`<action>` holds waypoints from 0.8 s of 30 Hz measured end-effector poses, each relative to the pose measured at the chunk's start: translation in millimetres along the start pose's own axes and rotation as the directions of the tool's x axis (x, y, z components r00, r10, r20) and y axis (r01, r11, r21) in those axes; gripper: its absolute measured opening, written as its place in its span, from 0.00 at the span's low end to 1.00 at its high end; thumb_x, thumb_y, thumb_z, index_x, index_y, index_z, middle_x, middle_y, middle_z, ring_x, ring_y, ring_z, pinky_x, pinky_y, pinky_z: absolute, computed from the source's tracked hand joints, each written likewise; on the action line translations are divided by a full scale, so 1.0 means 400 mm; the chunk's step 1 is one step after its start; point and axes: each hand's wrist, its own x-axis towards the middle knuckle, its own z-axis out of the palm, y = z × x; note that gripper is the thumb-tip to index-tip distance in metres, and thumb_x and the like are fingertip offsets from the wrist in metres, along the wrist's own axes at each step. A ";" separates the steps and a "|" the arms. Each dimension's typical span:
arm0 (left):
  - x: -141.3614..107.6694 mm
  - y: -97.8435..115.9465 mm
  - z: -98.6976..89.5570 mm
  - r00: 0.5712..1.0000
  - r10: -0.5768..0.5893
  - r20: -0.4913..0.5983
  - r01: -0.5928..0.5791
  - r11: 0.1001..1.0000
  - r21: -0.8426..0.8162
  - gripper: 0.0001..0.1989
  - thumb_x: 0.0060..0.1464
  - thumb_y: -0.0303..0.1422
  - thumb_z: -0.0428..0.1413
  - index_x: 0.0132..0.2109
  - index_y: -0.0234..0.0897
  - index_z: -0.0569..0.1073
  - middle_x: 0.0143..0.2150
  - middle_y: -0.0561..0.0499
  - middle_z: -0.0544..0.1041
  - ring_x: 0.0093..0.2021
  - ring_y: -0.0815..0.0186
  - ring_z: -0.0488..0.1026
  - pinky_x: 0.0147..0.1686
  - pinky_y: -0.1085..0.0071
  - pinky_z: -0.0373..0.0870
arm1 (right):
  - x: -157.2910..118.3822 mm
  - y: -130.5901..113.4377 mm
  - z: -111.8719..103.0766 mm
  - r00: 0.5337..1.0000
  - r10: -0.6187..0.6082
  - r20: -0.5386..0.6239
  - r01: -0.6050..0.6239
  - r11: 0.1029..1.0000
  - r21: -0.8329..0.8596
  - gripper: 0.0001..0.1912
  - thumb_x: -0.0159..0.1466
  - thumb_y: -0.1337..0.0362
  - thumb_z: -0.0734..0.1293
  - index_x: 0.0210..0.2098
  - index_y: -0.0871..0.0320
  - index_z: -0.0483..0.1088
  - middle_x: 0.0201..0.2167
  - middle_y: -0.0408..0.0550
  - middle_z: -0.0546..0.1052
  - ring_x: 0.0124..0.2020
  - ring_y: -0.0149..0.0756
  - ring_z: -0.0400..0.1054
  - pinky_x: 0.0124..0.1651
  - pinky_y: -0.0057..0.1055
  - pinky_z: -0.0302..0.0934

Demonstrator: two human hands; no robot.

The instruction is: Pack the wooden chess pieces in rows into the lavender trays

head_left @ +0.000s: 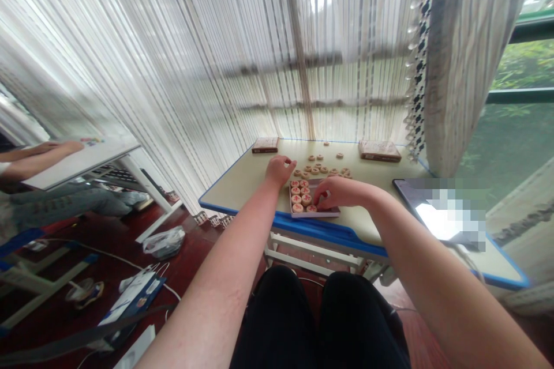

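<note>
Chinese chess pieces with red characters lie in rows on the left side of a shallow open box at the table's near edge. Over this box, my right hand has its fingers bent down and pinched at a round chess piece in the nearest row. It hides part of the box's right side. Just beyond the box's left corner, my left hand hovers with loosely bent fingers apart, beside loose chess pieces scattered on the table. No piece shows in it.
Two closed flat boxes, one at back left and another at back right, lie on the blue-edged table. A tablet-like device with a bright screen is at right. Another person's arms rest on a white table at left.
</note>
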 end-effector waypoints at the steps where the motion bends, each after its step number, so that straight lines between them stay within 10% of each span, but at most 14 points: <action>1: 0.000 0.001 0.000 1.000 0.008 0.004 -0.008 1.000 -0.002 0.15 0.52 0.41 0.51 0.31 0.34 0.75 0.31 0.47 0.74 0.34 0.66 0.70 0.39 0.70 0.64 | 0.001 0.001 0.001 1.000 0.011 -0.009 -0.011 1.000 -0.006 0.12 0.50 0.59 0.67 0.34 0.54 0.76 0.30 0.44 0.75 0.30 0.34 0.66 0.33 0.27 0.57; 24: 0.001 -0.006 0.011 1.000 0.021 -0.016 -0.020 0.999 0.030 0.14 0.51 0.41 0.51 0.30 0.35 0.75 0.30 0.47 0.72 0.36 0.64 0.69 0.42 0.67 0.64 | 0.017 0.024 0.018 0.998 0.056 -0.023 -0.057 0.998 -0.012 0.16 0.48 0.53 0.68 0.35 0.52 0.74 0.32 0.43 0.75 0.32 0.34 0.67 0.33 0.27 0.57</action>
